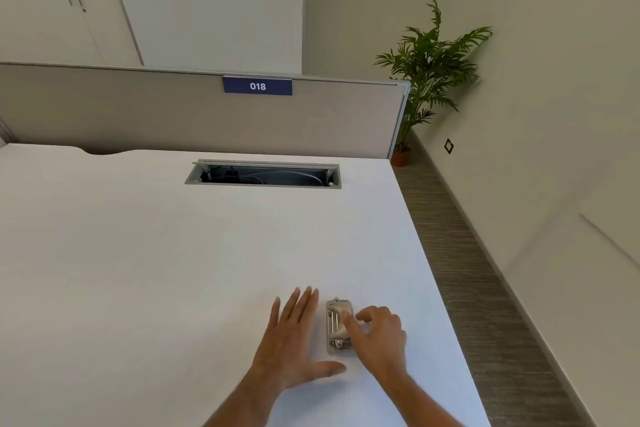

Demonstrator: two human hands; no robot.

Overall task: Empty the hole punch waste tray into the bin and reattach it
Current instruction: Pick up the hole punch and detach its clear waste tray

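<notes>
A small silver metal hole punch (336,324) lies on the white desk (173,253) near its right edge. My right hand (379,333) rests over the punch's right side, fingers curled and fingertips touching its handle. My left hand (294,340) lies flat on the desk just left of the punch, fingers spread, thumb pointing toward its near end without holding it. The waste tray under the punch is hidden. No bin is in view.
An open cable slot (263,174) with wires sits at the back of the desk. A grey divider panel (138,114) bears a blue sign "018" (257,86). A potted plant (426,69) stands in the corner on the carpeted floor (485,288) right of the desk.
</notes>
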